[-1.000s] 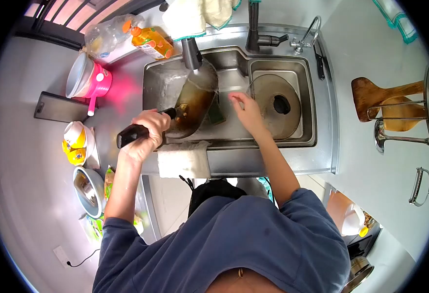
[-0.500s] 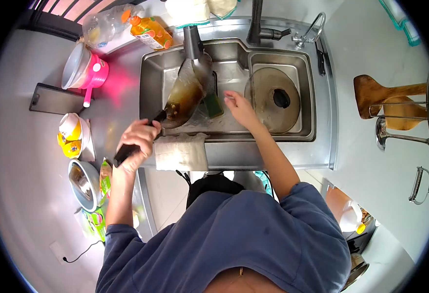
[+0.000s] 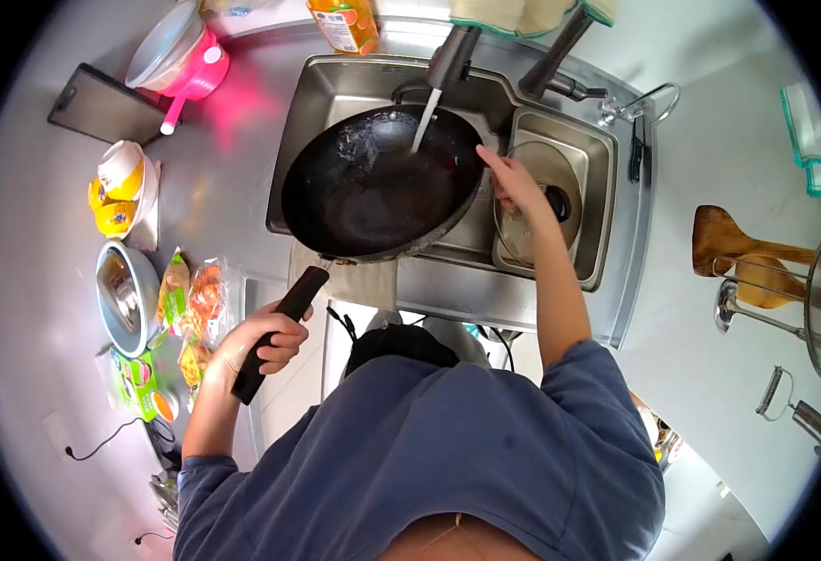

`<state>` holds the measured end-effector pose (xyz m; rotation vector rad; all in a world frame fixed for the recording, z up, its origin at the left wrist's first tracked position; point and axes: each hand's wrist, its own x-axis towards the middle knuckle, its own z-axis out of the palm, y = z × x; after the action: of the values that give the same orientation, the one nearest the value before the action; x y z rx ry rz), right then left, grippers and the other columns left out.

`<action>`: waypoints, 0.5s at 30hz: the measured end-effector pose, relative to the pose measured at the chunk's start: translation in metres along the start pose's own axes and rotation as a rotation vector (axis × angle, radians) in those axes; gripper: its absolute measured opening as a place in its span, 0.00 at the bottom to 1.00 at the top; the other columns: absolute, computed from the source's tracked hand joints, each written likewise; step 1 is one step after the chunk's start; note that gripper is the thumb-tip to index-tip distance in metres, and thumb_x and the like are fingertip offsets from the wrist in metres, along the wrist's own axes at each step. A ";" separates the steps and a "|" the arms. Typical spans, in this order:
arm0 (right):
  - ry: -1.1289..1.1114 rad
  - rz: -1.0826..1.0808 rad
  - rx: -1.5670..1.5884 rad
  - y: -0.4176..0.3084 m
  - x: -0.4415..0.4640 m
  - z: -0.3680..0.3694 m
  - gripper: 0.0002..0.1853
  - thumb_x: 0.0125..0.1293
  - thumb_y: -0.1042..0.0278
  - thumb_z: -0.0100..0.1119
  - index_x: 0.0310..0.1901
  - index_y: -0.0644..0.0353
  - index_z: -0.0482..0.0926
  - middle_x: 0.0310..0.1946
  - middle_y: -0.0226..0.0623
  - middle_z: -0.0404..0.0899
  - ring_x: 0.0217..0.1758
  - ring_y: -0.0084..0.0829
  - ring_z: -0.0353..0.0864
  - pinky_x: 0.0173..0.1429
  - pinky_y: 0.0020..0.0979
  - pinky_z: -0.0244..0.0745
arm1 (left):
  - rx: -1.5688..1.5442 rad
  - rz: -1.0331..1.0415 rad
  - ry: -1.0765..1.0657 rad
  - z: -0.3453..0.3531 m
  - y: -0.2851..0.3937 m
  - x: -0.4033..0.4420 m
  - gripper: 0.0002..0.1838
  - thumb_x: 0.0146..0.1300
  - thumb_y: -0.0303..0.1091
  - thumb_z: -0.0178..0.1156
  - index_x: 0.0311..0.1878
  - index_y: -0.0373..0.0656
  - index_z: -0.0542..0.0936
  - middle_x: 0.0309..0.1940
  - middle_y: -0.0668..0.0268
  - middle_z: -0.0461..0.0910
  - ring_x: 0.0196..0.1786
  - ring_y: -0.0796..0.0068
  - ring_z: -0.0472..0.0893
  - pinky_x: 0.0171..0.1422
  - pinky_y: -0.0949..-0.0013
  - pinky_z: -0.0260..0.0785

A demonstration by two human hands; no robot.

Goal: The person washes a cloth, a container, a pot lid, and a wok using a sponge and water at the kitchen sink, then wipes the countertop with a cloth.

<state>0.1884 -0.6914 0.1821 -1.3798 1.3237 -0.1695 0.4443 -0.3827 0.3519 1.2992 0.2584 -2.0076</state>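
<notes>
My left hand [image 3: 275,338] is wrapped around the black handle of a large dark wok [image 3: 364,201]. The wok lies over the left sink basin [image 3: 284,201], its inside facing up and wet. Water streams into it from a dark tap [image 3: 453,58]. My right hand [image 3: 521,187] is at the wok's right rim, index finger stretched out with its tip at the edge and the other fingers partly bent. Beneath this hand, a glass lid [image 3: 564,168] with a black knob leans in the right basin [image 3: 599,224]. A pale cloth [image 3: 354,280] hangs over the sink's front edge, partly behind the wok.
On the left counter are a pink-handled pot [image 3: 207,70], a dark tablet-like slab [image 3: 102,103], stacked bowls [image 3: 122,178], a metal-lined basin [image 3: 125,294] and food packets [image 3: 207,299]. An orange bottle [image 3: 345,23] stands behind the sink. Wooden spatulas [image 3: 714,238] and a ladle [image 3: 726,304] are at right.
The wok has turned from a steep tilt to face up, and its handle has come toward me with my left hand. My right hand has moved to its rim.
</notes>
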 end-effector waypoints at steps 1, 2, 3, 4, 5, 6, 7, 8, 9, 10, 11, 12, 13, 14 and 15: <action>-0.137 0.039 -0.009 -0.003 -0.002 -0.005 0.36 0.60 0.37 0.52 0.42 0.73 0.75 0.25 0.36 0.75 0.25 0.29 0.75 0.27 0.29 0.70 | -0.010 0.003 -0.003 -0.004 -0.003 -0.001 0.07 0.59 0.25 0.51 0.39 0.43 0.65 0.15 0.77 0.59 0.10 0.91 0.57 0.09 0.82 0.47; -0.273 0.078 -0.018 -0.007 -0.003 -0.009 0.32 0.59 0.40 0.54 0.36 0.72 0.75 0.21 0.34 0.74 0.21 0.28 0.73 0.22 0.29 0.67 | 0.040 -0.001 0.014 -0.009 -0.006 0.000 0.08 0.58 0.25 0.52 0.38 0.43 0.64 0.15 0.76 0.59 0.09 0.90 0.57 0.09 0.82 0.47; -0.276 0.076 -0.029 -0.010 -0.004 -0.011 0.32 0.59 0.40 0.54 0.36 0.72 0.75 0.21 0.34 0.74 0.21 0.28 0.73 0.22 0.29 0.67 | 0.090 -0.004 0.031 -0.015 -0.010 0.002 0.09 0.57 0.24 0.52 0.38 0.44 0.64 0.14 0.76 0.59 0.09 0.89 0.57 0.08 0.81 0.47; -0.270 0.017 -0.070 -0.013 -0.006 -0.010 0.27 0.59 0.44 0.55 0.31 0.70 0.74 0.19 0.33 0.72 0.21 0.26 0.71 0.23 0.29 0.66 | 0.108 0.001 0.023 -0.023 -0.014 0.005 0.09 0.55 0.24 0.53 0.38 0.44 0.64 0.14 0.75 0.59 0.09 0.89 0.57 0.08 0.81 0.47; -0.264 -0.042 -0.110 -0.016 -0.010 -0.008 0.24 0.58 0.49 0.55 0.25 0.68 0.72 0.18 0.32 0.71 0.20 0.25 0.70 0.23 0.29 0.64 | 0.097 0.004 0.022 -0.036 -0.018 0.010 0.09 0.55 0.24 0.53 0.38 0.44 0.64 0.14 0.75 0.59 0.09 0.89 0.57 0.08 0.81 0.47; -0.147 -0.149 -0.192 -0.027 -0.021 -0.004 0.20 0.56 0.55 0.54 0.23 0.70 0.73 0.16 0.41 0.73 0.21 0.35 0.74 0.28 0.35 0.68 | 0.108 -0.002 -0.023 -0.050 -0.023 0.017 0.11 0.54 0.24 0.53 0.37 0.45 0.63 0.13 0.76 0.58 0.08 0.89 0.58 0.08 0.81 0.47; -0.150 -0.151 -0.200 -0.036 -0.025 -0.002 0.20 0.56 0.55 0.54 0.23 0.70 0.73 0.16 0.41 0.73 0.21 0.35 0.74 0.28 0.35 0.68 | 0.120 -0.007 -0.069 -0.062 -0.025 0.025 0.12 0.53 0.24 0.53 0.37 0.47 0.62 0.12 0.76 0.57 0.08 0.90 0.58 0.07 0.82 0.47; -0.079 -0.233 -0.324 -0.043 -0.029 0.000 0.21 0.56 0.56 0.53 0.23 0.72 0.74 0.18 0.48 0.74 0.24 0.44 0.76 0.31 0.39 0.69 | 0.156 -0.040 -0.074 -0.071 -0.027 0.032 0.13 0.53 0.24 0.54 0.36 0.47 0.61 0.11 0.75 0.58 0.07 0.88 0.58 0.07 0.80 0.47; -0.006 -0.312 -0.447 -0.049 -0.035 0.003 0.21 0.57 0.56 0.53 0.24 0.73 0.74 0.21 0.55 0.75 0.28 0.52 0.77 0.35 0.43 0.70 | 0.149 -0.043 -0.079 -0.084 -0.032 0.043 0.13 0.53 0.24 0.54 0.36 0.47 0.61 0.11 0.75 0.58 0.07 0.88 0.58 0.07 0.80 0.47; -0.005 -0.308 -0.455 -0.057 -0.040 0.005 0.21 0.57 0.56 0.53 0.24 0.73 0.74 0.21 0.55 0.75 0.28 0.52 0.77 0.35 0.43 0.70 | 0.164 -0.043 -0.138 -0.097 -0.038 0.059 0.13 0.53 0.24 0.54 0.36 0.46 0.61 0.11 0.75 0.58 0.07 0.88 0.58 0.07 0.79 0.47; 0.021 -0.343 -0.532 -0.064 -0.045 0.007 0.21 0.57 0.57 0.53 0.28 0.75 0.75 0.24 0.60 0.75 0.32 0.57 0.76 0.38 0.46 0.70 | 0.181 -0.043 -0.199 -0.108 -0.044 0.075 0.13 0.53 0.24 0.55 0.37 0.46 0.61 0.11 0.74 0.58 0.07 0.87 0.58 0.07 0.79 0.47; 0.047 -0.376 -0.610 -0.067 -0.048 0.008 0.21 0.57 0.58 0.54 0.31 0.76 0.75 0.28 0.65 0.75 0.36 0.62 0.75 0.41 0.48 0.70 | 0.213 -0.041 -0.223 -0.113 -0.049 0.090 0.14 0.53 0.24 0.55 0.37 0.46 0.61 0.11 0.74 0.59 0.08 0.86 0.58 0.09 0.78 0.49; 0.052 -0.370 -0.616 -0.059 -0.046 0.009 0.21 0.57 0.58 0.54 0.31 0.76 0.75 0.28 0.65 0.75 0.36 0.62 0.75 0.41 0.48 0.70 | 0.231 -0.025 -0.244 -0.114 -0.053 0.102 0.14 0.53 0.24 0.56 0.38 0.46 0.61 0.12 0.74 0.59 0.09 0.86 0.58 0.10 0.77 0.50; 0.072 -0.430 -0.597 -0.046 -0.039 0.009 0.20 0.58 0.60 0.54 0.37 0.76 0.75 0.29 0.63 0.76 0.36 0.62 0.75 0.41 0.49 0.70 | 0.232 -0.016 -0.248 -0.116 -0.058 0.115 0.14 0.53 0.24 0.56 0.38 0.46 0.62 0.12 0.73 0.60 0.09 0.85 0.58 0.10 0.77 0.51; 0.090 -0.492 -0.576 -0.040 -0.035 0.009 0.20 0.58 0.62 0.54 0.42 0.75 0.74 0.30 0.62 0.76 0.36 0.61 0.75 0.42 0.49 0.70 | 0.232 -0.007 -0.251 -0.117 -0.062 0.127 0.14 0.52 0.24 0.56 0.38 0.45 0.62 0.12 0.73 0.60 0.10 0.85 0.59 0.11 0.76 0.51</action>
<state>0.2055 -0.6720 0.2289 -2.2030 1.1242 -0.1884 0.4570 -0.3358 0.1757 1.1657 -0.0908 -2.2315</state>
